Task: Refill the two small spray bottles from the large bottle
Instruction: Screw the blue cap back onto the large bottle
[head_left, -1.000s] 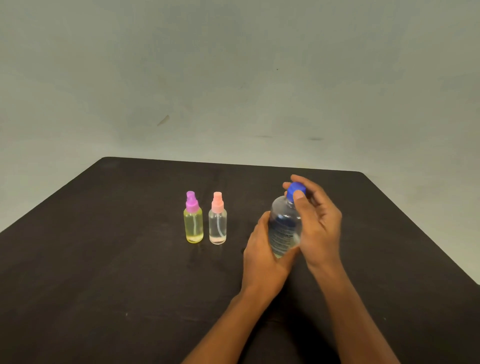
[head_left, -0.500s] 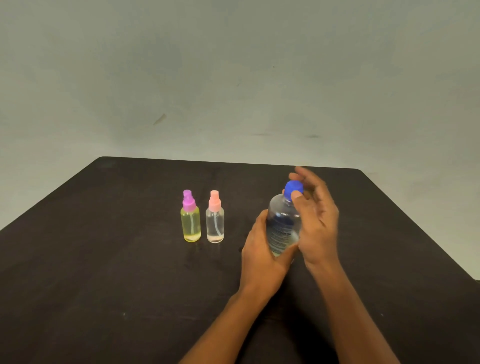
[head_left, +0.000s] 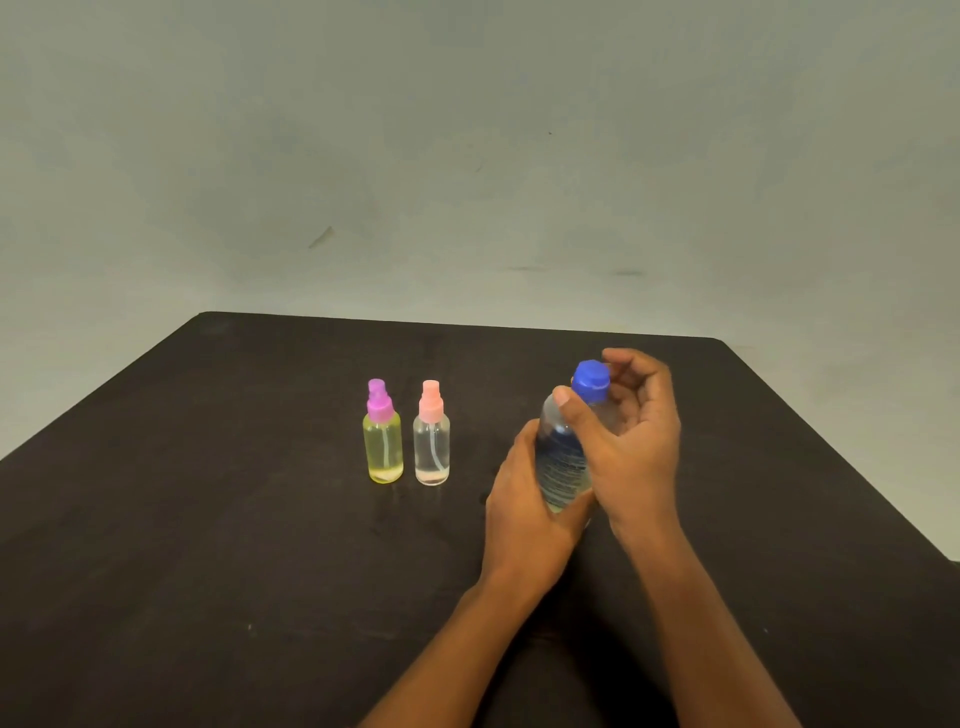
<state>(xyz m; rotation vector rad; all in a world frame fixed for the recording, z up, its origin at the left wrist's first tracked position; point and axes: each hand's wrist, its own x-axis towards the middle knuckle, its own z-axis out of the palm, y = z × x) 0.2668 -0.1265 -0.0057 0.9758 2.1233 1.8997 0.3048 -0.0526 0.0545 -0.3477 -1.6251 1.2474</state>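
- Head view: right of centre in the frame, the large bottle (head_left: 563, 462) stands on the dark worktop (head_left: 208, 519), its blue cap (head_left: 591, 381) on.
- Left hand (head_left: 530, 509) grips the bottle's lower body.
- Right hand (head_left: 631, 441) curls its fingers round the blue cap, thumb on the bottle's shoulder just below.
- Left of the hands, the yellow spray bottle (head_left: 383, 447) and the clear spray bottle (head_left: 431, 449) stand upright, just beside each other, tops on.
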